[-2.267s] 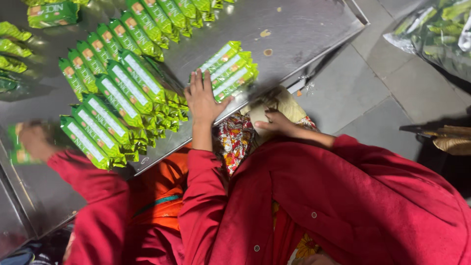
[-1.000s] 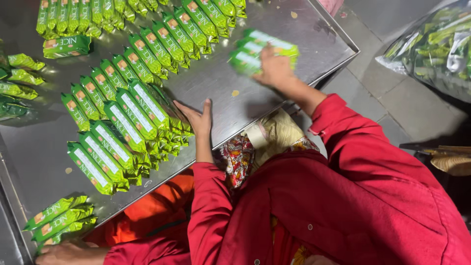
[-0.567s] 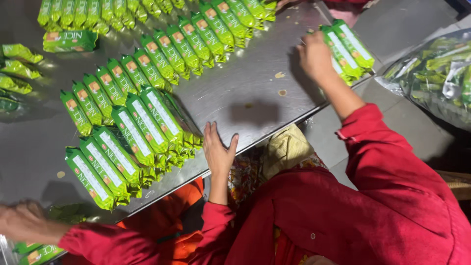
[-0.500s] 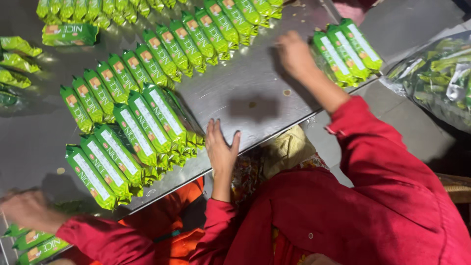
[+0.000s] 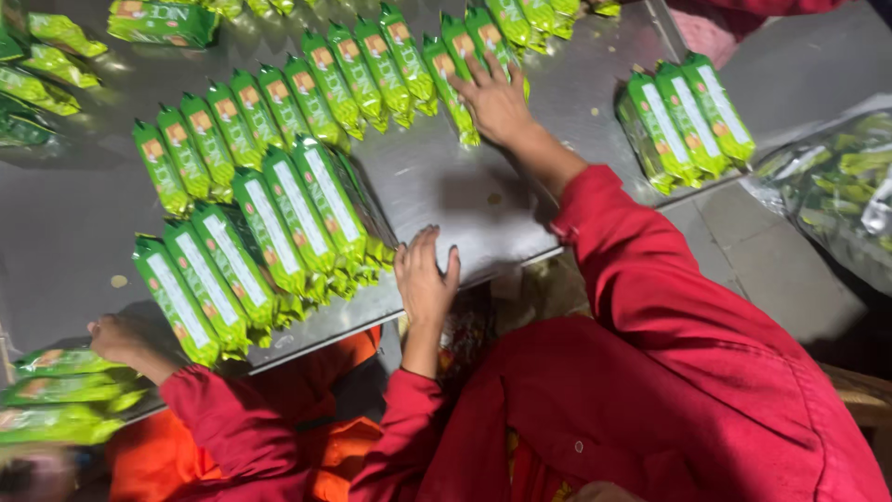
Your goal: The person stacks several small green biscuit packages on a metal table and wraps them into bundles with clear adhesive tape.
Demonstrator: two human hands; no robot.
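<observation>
My left hand lies flat and open on the steel table, just right of a stack of green packets near the front edge. My right hand reaches to the far row of green packets and rests with spread fingers on the packets at its right end. A bundle of three green packets lies by itself at the table's right edge, with no hand on it.
Another person's hand in a red sleeve rests at the front left next to more green packets. Loose packets lie at the far left. A clear bag of packets sits on the floor at the right.
My right hand carried a bundle of packets to the table's right edge, let it go and came back left to the far row. My left hand stayed beside the stack.
</observation>
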